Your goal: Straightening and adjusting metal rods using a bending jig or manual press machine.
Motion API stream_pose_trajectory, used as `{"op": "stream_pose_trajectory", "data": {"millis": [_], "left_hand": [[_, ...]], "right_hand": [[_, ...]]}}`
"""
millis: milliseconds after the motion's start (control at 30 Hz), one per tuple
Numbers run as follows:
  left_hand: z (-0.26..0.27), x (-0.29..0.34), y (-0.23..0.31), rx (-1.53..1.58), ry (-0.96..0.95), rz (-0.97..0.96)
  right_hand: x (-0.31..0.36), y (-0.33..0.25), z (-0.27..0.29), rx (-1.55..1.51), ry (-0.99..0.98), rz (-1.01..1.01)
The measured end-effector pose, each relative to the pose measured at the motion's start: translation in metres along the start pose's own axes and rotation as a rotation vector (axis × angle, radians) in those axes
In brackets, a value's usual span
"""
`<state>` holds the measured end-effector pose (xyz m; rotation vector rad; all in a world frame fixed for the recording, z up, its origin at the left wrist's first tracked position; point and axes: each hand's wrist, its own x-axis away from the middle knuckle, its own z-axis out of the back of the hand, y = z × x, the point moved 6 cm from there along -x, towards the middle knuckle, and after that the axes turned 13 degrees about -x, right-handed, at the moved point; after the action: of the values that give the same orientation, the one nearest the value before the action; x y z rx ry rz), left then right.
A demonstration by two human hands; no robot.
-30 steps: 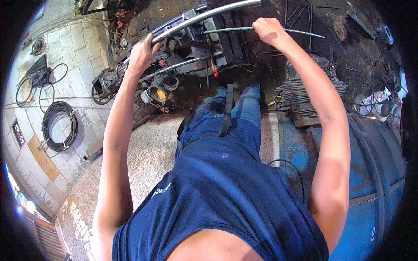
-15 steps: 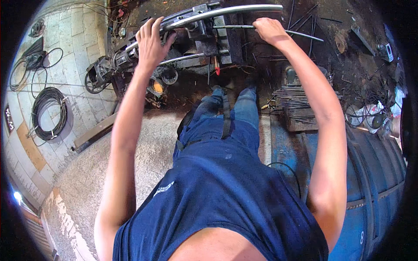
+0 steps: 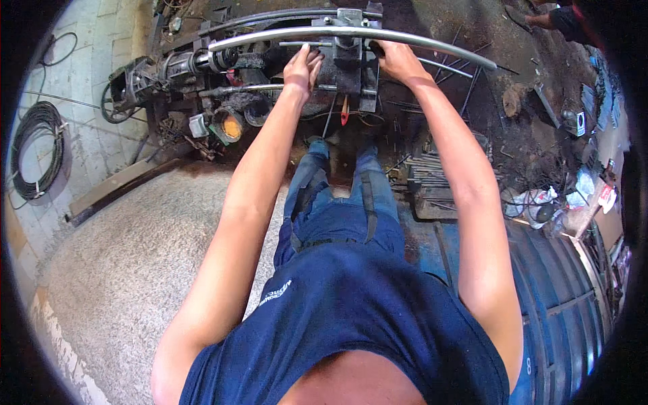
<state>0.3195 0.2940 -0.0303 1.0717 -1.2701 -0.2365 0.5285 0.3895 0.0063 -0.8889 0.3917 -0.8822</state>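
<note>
A thin metal rod (image 3: 445, 67) runs crosswise through a dark metal block (image 3: 347, 61) on a lathe-like machine. My right hand (image 3: 399, 62) is closed on the rod close to the block's right side. Left of the block, the rod's other end sticks out, and my left hand (image 3: 302, 73) is beside it, fingers apart. Whether those fingertips touch the rod I cannot tell. A thicker, shiny metal bar (image 3: 412, 38) lies across the top of the block, beyond both hands. The machine's round chuck-like end (image 3: 219, 59) is to the left.
Below the block hangs a red-tipped piece (image 3: 345, 115). A stack of rods (image 3: 435, 172) lies right of my legs, above a blue ribbed drum (image 3: 540, 290). Coiled black cable (image 3: 37, 152) rests on the left tiles. At the top right, another person's arm (image 3: 567, 23) shows.
My left hand has moved right, from the machine's left part to beside the block. My right hand has come closer to the block, and the rod now protrudes from its left side. The view has shifted.
</note>
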Motion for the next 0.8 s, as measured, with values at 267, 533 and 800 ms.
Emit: {"op": "stream_pose_trajectory", "data": {"millis": [267, 533, 800], "left_hand": [[-0.021, -0.025, -0.005, 0.146, 0.027, 0.030], [-0.019, -0.010, 0.011, 0.133, -0.024, 0.001], [-0.021, -0.014, 0.002, 0.144, -0.034, 0.053]], "right_hand": [[0.000, 0.003, -0.007, -0.015, 0.153, -0.039], [0.073, 0.037, -0.044, -1.247, 0.833, -0.724], [0.043, 0.057, -0.082, -1.970, 0.862, -0.630]]}}
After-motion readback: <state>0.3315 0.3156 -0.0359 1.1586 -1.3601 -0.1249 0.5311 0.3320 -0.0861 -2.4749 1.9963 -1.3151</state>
